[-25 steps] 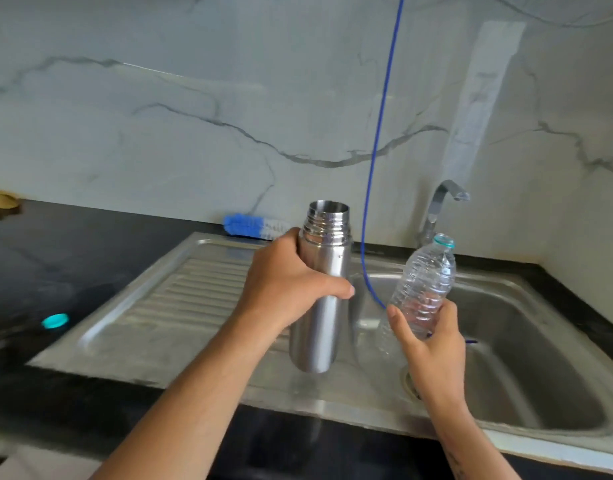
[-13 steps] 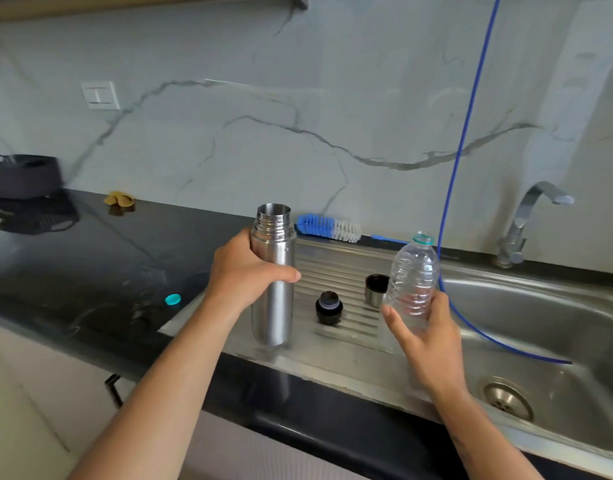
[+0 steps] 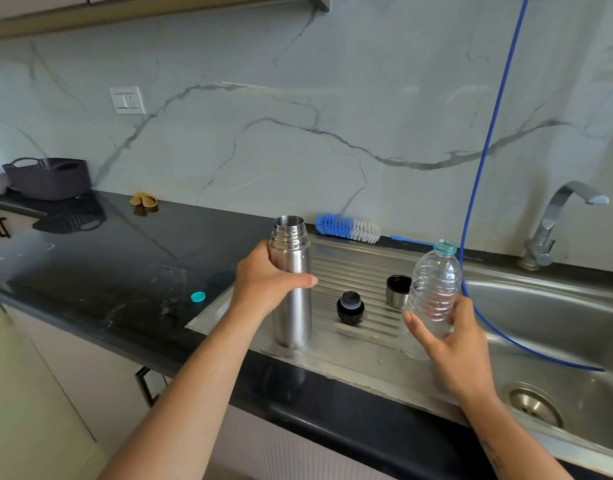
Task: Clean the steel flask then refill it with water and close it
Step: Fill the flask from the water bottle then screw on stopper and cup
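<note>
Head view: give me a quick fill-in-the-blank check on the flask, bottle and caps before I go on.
1. The left hand grips the ____, which stands upright with its mouth open.
2. The right hand holds a clear plastic ____.
3. The black stopper sits on the ribbed ____ of the sink.
4. The small teal cap lies on the black ____.

Missing words: flask; bottle; drainboard; counter
</note>
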`<act>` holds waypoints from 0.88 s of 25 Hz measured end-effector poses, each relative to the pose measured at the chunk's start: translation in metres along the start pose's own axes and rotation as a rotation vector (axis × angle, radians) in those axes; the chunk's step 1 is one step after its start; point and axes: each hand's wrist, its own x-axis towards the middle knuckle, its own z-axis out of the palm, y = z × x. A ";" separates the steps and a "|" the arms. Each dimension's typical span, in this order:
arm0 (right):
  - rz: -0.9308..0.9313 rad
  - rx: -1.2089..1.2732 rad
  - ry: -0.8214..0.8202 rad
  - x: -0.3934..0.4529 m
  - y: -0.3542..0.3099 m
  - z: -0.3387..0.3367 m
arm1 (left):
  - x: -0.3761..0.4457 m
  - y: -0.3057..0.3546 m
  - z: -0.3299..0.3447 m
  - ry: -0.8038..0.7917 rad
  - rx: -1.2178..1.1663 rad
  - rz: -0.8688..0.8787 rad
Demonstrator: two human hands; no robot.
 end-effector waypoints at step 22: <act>-0.011 -0.054 -0.079 -0.001 0.011 0.007 | 0.036 -0.126 -0.077 0.300 0.639 0.077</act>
